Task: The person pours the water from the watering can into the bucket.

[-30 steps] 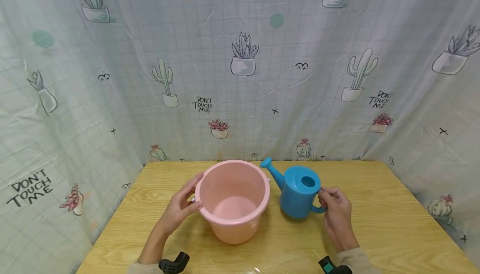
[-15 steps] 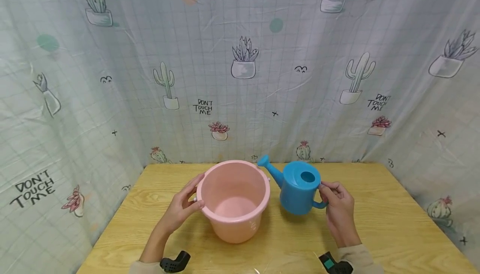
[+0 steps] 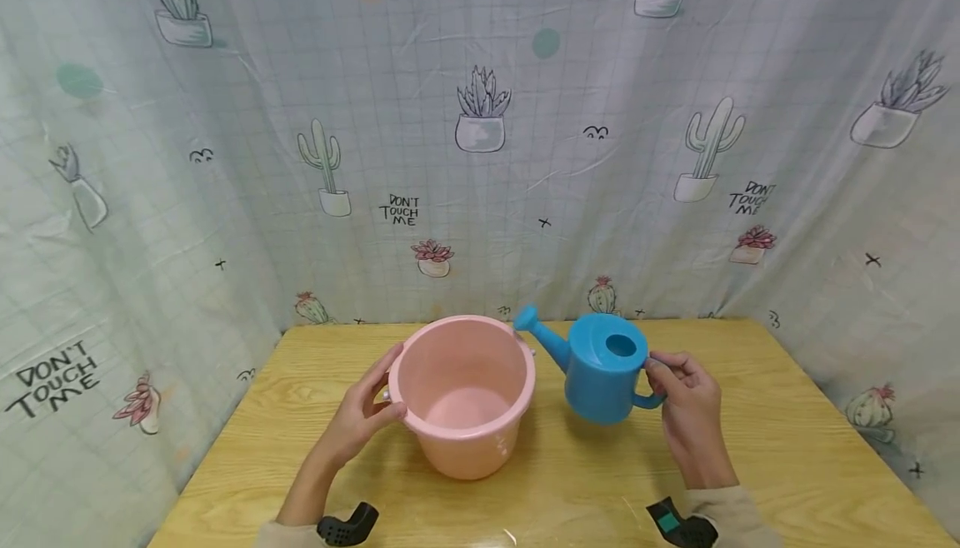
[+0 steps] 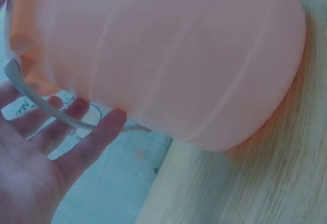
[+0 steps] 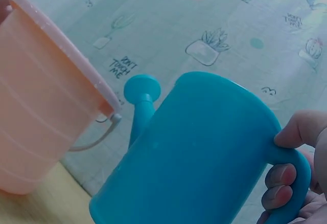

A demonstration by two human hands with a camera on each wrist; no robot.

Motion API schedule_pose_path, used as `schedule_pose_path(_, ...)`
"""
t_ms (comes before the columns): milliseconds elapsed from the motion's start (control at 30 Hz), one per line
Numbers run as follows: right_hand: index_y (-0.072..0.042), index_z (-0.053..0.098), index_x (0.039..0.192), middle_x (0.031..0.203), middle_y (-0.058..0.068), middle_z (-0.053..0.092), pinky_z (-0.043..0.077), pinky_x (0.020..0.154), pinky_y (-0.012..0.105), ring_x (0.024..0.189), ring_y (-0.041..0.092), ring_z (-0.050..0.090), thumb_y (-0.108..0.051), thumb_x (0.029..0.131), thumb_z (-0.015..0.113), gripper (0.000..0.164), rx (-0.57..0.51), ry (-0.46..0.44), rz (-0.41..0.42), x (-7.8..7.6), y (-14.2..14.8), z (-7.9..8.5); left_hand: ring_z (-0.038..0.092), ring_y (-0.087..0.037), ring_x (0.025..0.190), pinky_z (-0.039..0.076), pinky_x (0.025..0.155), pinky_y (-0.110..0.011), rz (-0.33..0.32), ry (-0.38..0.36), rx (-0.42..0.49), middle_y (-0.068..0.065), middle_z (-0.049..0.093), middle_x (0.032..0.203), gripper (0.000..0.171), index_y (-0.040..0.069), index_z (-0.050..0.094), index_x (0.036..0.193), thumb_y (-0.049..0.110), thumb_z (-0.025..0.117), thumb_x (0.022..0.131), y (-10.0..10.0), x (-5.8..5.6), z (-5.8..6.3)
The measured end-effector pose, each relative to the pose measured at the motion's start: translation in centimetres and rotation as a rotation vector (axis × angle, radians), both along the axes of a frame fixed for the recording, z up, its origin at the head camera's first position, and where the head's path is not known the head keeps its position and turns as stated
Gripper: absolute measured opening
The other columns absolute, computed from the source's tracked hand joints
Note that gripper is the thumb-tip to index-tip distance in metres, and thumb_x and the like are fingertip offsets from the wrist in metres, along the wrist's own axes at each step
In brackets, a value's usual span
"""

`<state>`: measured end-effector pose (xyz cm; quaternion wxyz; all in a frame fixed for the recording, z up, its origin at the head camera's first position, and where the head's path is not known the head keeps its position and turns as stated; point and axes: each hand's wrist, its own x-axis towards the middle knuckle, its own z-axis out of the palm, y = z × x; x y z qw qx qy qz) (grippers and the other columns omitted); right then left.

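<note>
A pink plastic bucket (image 3: 468, 452) stands upright on the table, its mouth facing up. My left hand (image 3: 358, 415) rests against the bucket's left side, thumb and index finger at the rim. In the left wrist view, spread, mostly straight fingers (image 4: 94, 139) touch the bucket's wall beside its thin grey handle (image 4: 56, 112). My right hand (image 3: 690, 411) grips a blue watering can (image 3: 600, 381) by its handle (image 5: 301, 180), thumb on top and fingers curled through the loop. The can's sprinkler head (image 5: 143, 88) points toward the bucket's right rim.
The wooden table (image 3: 780, 448) stretches out on both sides. A curtain (image 3: 480, 198) printed with cacti hangs behind it and along the sides. Black wrist devices (image 3: 348, 525) sit at both sleeves.
My right hand has risen slightly and moved a little right with the watering can, its sprinkler head now closer to the bucket's rim. My left hand stays on the bucket.
</note>
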<state>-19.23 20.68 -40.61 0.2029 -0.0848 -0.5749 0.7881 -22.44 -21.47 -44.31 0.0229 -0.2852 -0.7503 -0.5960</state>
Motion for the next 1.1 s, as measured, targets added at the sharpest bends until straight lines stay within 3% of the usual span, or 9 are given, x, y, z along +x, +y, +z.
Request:
schedule_pose_path(200, -0.005, 0.065, 0.095, 0.077, -0.004, 0.063, 0.044, 0.075, 0.021, 0.075, 0.013, 0.049, -0.007, 0.092, 0.064, 0.004, 0.046, 0.022, 0.039, 0.4, 0.3, 0.0, 0.039, -0.002, 0.136, 0.054, 0.092, -0.033, -0.02, -0.004, 0.003, -0.012, 0.018, 0.162, 0.088, 0.016, 0.02, 0.156, 0.01, 0.073, 0.086, 0.0, 0.0, -0.1)
schedule_pose_path(633, -0.009, 0.065, 0.094, 0.075, -0.005, 0.059, 0.042, 0.072, 0.022, 0.072, 0.011, 0.048, -0.001, 0.093, 0.061, 0.009, 0.091, 0.116, 0.146, 0.3, 0.8, 0.0, 0.04, -0.002, 0.135, 0.053, 0.093, -0.033, -0.007, 0.013, 0.006, -0.012, 0.018, 0.162, 0.087, 0.016, 0.021, 0.156, 0.011, 0.073, 0.086, 0.0, 0.2, -0.3)
schedule_pose_path(867, -0.006, 0.064, 0.099, 0.084, -0.005, 0.063, 0.045, 0.071, 0.018, 0.075, 0.007, 0.052, 0.003, 0.093, 0.057, 0.012, 0.121, 0.203, 0.202, 0.3, 1.5, -0.2, 0.041, -0.004, 0.135, 0.053, 0.094, -0.041, -0.009, 0.039, 0.001, -0.013, 0.021, 0.161, 0.086, 0.015, 0.021, 0.156, 0.013, 0.073, 0.087, 0.0, -0.1, -0.2)
schedule_pose_path(1100, -0.005, 0.062, 0.106, 0.097, -0.005, 0.068, 0.051, 0.085, 0.015, 0.094, 0.003, 0.066, 0.005, 0.093, 0.058, 0.017, 0.165, 0.256, 0.242, 0.5, 2.0, -0.3, 0.04, -0.001, 0.136, 0.053, 0.095, -0.039, -0.006, 0.008, -0.001, -0.011, 0.02, 0.162, 0.087, 0.017, 0.021, 0.156, 0.015, 0.073, 0.086, 0.1, 0.1, 0.1)
